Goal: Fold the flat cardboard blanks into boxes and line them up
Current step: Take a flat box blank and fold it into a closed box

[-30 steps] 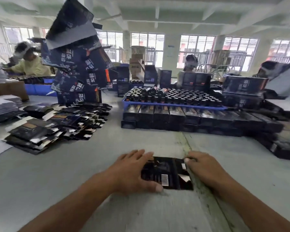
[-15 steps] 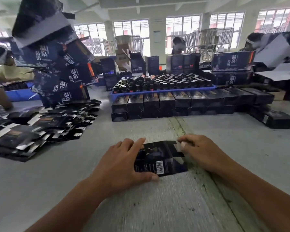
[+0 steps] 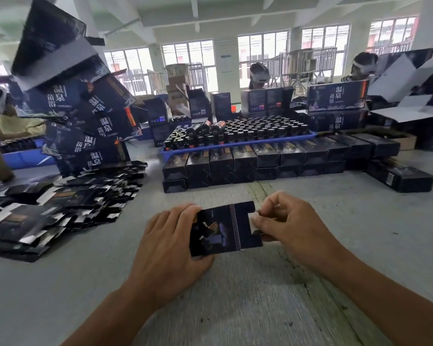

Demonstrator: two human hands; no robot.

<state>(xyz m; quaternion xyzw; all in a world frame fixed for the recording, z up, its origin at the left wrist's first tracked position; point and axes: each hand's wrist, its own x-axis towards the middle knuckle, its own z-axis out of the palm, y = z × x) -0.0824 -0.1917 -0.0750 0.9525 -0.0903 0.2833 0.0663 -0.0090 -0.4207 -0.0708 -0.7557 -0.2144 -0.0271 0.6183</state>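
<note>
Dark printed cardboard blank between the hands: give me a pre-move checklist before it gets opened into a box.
1. Left hand grips the dark printed cardboard blank: ok.
2. Right hand pinches its right-end flap: ok.
3. Blank opened into a tube: not ok, looks flat.
4. Grey table free under it: ok.
5. Row of folded dark boxes ahead to join: ok.
6. Fanned pile of flat blanks at left: ok.

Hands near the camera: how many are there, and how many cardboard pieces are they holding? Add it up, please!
Hands: 2, the left hand and the right hand
Cardboard blank held between them: 1
Total: 3
</note>
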